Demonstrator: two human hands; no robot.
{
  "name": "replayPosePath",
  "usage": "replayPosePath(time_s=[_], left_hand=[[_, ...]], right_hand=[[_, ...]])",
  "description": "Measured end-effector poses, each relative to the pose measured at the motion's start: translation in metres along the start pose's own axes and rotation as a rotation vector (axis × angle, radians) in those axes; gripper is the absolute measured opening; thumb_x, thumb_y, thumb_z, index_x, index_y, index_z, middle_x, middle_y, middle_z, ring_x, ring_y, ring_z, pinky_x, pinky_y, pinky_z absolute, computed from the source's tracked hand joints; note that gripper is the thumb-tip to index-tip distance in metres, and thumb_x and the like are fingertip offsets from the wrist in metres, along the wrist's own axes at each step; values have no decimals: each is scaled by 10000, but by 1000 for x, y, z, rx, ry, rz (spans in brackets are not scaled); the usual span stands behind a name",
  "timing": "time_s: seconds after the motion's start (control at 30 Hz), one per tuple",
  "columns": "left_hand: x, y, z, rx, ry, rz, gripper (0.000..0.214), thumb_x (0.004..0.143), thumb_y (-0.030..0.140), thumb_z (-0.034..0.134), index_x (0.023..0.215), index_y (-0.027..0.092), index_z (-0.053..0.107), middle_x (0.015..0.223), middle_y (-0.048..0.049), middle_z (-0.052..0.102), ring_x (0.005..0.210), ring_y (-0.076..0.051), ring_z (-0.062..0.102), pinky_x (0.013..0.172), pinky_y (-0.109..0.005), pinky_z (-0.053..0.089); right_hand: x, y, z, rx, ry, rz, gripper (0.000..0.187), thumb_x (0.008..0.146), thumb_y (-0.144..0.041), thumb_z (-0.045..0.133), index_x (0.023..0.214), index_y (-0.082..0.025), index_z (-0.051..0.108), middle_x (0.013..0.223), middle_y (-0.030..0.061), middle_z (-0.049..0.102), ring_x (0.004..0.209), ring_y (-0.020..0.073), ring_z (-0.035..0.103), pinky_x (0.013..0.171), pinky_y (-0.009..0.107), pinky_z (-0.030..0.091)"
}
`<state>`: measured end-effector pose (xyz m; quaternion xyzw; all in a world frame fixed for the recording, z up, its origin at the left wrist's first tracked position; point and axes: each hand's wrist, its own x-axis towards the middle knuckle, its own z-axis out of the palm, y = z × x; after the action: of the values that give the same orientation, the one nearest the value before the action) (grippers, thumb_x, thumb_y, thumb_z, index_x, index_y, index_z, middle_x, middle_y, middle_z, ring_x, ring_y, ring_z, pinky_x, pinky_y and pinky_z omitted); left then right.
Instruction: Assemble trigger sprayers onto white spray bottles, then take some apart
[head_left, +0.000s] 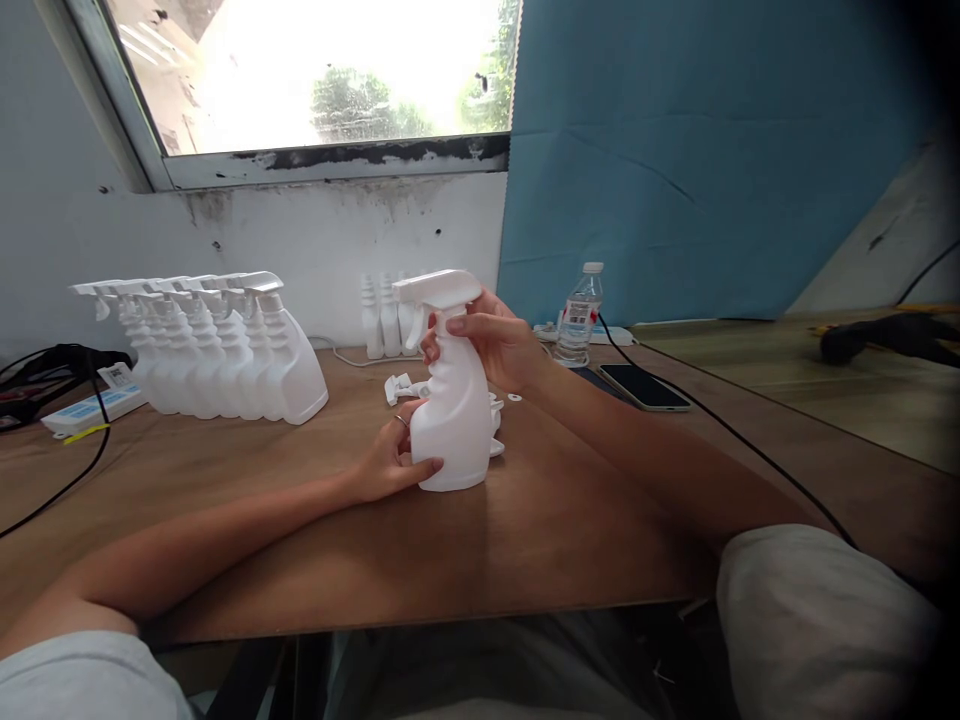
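Observation:
A white spray bottle (454, 420) with a trigger head stands upright on the wooden table (525, 540). My left hand (390, 462), a ring on one finger, is wrapped round the bottle's base. Higher up, my right hand (491, 340) is closed round the neck, just under the trigger head. Loose white trigger parts (401, 388) lie behind the bottle, partly hidden by it.
A row of several finished white spray bottles (217, 350) stands at the left. Bare white bottles (384, 318) line the wall. A water bottle (579, 318), a phone (643, 386) and black cables lie to the right; a power strip (90, 410) sits far left.

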<state>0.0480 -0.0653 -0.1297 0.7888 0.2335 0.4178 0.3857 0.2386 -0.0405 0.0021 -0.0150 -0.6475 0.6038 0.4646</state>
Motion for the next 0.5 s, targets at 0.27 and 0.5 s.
replayPosePath(time_s=[0.27,0.5], left_hand=[[51,53,-28,104,408,481,414,897,508,585,1236,291,487,1200,-76,527,1059,-194,563,859,-328,537],[99,159,-58,567,219,267,264,842,411,676,1018,213,676,960,-59,672,764,-152,626,604,-259,514]], right_hand=[[-3,6,7,-54,39,-86,381,773,-204,672,962,-249,345,868,-55,595,633,106,603,567,277,519],[-3,5,7,-79,81,-57,400,756,-261,708,987,-234,382,822,-38,597,648,125,609,588,289,516]])
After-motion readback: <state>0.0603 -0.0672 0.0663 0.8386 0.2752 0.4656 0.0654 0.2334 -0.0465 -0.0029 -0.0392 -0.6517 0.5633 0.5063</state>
